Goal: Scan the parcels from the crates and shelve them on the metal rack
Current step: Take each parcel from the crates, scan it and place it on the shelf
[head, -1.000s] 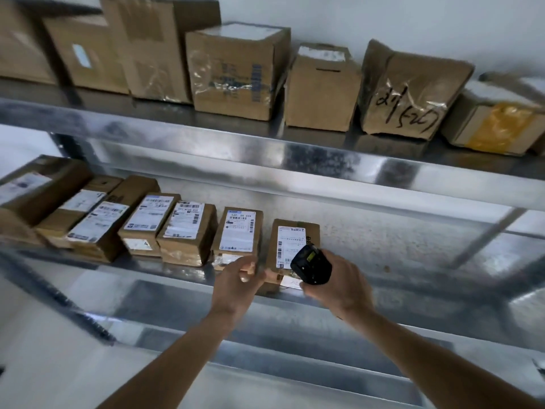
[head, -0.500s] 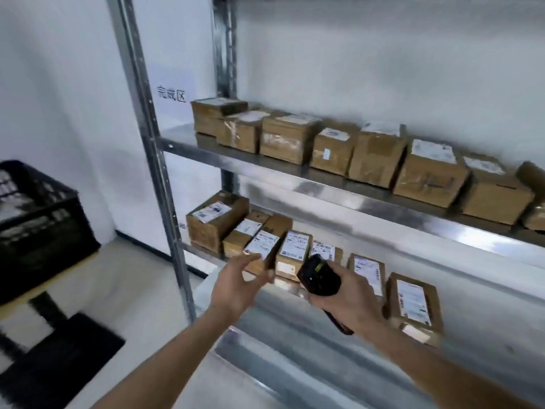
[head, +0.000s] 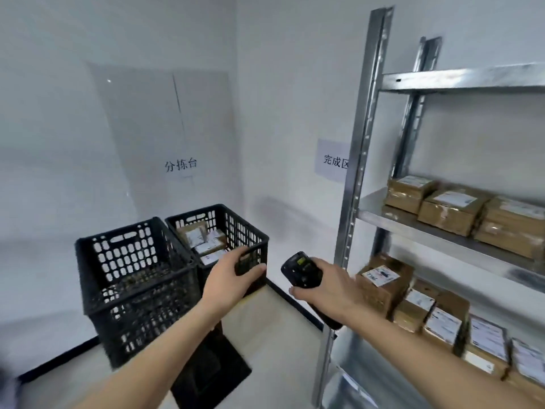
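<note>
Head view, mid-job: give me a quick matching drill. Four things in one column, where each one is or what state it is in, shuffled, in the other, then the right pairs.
Things
1. scanner
2. left hand
3. near crate
4. far crate

Places or states
A. holds labelled parcels
B. open, reaching toward the crates
C. no parcels visible inside
D. held in the right hand, beside the metal rack

Pairs: 1-D, 2-B, 3-C, 4-A

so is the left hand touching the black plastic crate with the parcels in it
Cannot tell. In the head view the left hand overlaps the near corner of the black plastic crate with parcels, open, but motion blur and the single angle show neither contact nor a gap.
</note>
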